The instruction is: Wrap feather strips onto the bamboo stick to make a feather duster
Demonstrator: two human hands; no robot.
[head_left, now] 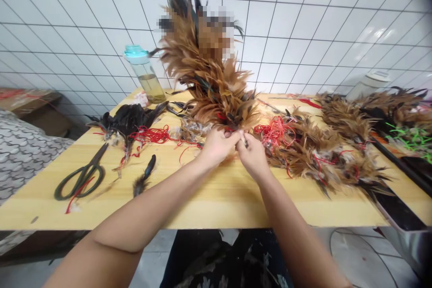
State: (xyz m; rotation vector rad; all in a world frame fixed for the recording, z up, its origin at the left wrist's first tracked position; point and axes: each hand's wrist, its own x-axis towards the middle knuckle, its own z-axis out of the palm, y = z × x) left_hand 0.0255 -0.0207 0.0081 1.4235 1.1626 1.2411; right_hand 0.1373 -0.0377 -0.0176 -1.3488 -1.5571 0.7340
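A large feather duster point(202, 81) of brown feathers with black tips stands up from my hands and leans a little left; part of its top is blurred out. Around its base my left hand point(218, 146) is closed, thumb toward the right. My right hand point(252, 153) is closed right beside it, fingers pinched at the lower end, where a small pale stub shows. Red string shows at the base of the feathers. Just right of my hands lies a tangle of red string point(276, 131), beside loose bunches of brown feathers point(307, 148).
Black scissors point(81, 177) lie at the left of the wooden table point(216, 207), near a single dark feather point(146, 175). Behind them are black feathers point(130, 119), red string point(151, 135) and a bottle point(146, 74). At right are more feathers and a phone point(398, 209).
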